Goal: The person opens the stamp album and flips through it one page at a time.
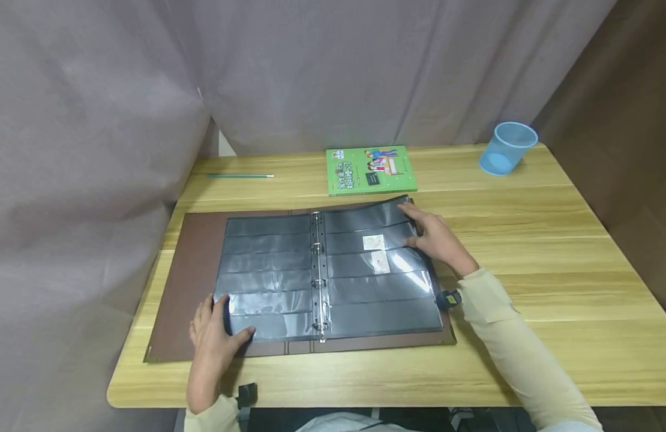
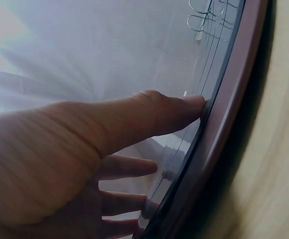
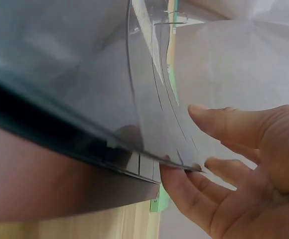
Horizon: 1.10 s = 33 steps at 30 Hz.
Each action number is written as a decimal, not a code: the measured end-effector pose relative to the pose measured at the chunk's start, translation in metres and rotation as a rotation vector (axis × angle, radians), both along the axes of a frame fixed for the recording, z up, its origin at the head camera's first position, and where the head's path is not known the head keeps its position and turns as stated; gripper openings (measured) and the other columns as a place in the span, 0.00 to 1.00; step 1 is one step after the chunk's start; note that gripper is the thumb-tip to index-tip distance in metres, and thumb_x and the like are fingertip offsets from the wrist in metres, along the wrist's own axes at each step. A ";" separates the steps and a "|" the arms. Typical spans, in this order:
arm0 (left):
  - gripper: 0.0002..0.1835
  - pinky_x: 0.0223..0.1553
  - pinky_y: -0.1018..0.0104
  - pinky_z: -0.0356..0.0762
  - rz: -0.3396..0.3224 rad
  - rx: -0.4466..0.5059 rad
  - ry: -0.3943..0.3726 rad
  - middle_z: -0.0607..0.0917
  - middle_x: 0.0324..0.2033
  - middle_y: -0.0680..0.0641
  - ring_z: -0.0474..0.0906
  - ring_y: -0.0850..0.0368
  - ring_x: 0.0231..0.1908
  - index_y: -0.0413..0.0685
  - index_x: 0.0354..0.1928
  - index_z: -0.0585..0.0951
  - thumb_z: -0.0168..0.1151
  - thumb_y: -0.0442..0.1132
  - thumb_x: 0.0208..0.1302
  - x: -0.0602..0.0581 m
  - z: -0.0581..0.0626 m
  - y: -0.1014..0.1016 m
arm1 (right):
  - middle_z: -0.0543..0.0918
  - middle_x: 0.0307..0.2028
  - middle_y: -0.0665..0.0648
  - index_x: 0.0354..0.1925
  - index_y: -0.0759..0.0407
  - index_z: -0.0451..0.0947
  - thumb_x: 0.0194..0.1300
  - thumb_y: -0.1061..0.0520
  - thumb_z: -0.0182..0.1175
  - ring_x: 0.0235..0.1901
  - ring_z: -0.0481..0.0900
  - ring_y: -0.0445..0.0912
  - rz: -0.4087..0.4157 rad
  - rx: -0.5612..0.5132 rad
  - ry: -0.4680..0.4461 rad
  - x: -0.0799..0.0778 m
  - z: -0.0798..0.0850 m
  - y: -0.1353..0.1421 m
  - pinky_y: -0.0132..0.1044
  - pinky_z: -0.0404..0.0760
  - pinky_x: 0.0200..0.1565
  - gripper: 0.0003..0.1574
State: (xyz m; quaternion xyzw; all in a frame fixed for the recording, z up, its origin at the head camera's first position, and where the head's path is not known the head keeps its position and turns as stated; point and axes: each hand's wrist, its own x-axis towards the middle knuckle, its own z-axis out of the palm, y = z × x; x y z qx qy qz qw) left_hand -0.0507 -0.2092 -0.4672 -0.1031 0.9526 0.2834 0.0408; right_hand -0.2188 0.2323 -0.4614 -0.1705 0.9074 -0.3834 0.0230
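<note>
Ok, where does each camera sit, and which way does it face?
Head: on the person's head, facing forward and down at the open binder on the table; left hand, right hand and sleeves show.
Left wrist: on that wrist, facing the binder's near edge; the left thumb and fingers show.
Right wrist: on that wrist, facing the raised page edge; the right thumb and fingers show.
Shared: head and left wrist both show the binder's rings.

Your head camera looks forward and down across the surface [image 1: 554,252] from farther off; your left-wrist camera looks close along the near edge of the album [image 1: 198,258], your right-wrist camera close across its raised pages [image 3: 94,99]. Head and left-wrist views share the metal rings [image 1: 318,283].
</note>
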 end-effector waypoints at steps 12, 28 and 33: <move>0.47 0.69 0.29 0.33 0.000 -0.021 -0.025 0.48 0.73 0.21 0.40 0.22 0.72 0.24 0.70 0.62 0.76 0.40 0.55 -0.003 0.001 0.003 | 0.48 0.74 0.80 0.76 0.77 0.36 0.67 0.68 0.63 0.54 0.76 0.71 0.009 -0.117 -0.214 0.027 0.013 0.006 0.55 0.75 0.60 0.56; 0.47 0.69 0.29 0.34 -0.007 -0.028 -0.059 0.45 0.74 0.23 0.39 0.24 0.73 0.24 0.71 0.61 0.75 0.41 0.58 -0.002 0.003 0.003 | 0.48 0.74 0.80 0.78 0.73 0.33 0.67 0.75 0.49 0.47 0.77 0.59 0.054 -0.210 -0.395 0.047 0.043 0.003 0.40 0.82 0.30 0.50; 0.47 0.69 0.29 0.33 -0.005 -0.025 -0.052 0.46 0.74 0.23 0.39 0.24 0.73 0.24 0.71 0.61 0.75 0.40 0.58 -0.001 0.004 0.002 | 0.62 0.68 0.80 0.79 0.69 0.33 0.69 0.75 0.46 0.39 0.79 0.48 0.063 -0.305 -0.421 0.048 0.058 0.001 0.38 0.81 0.29 0.49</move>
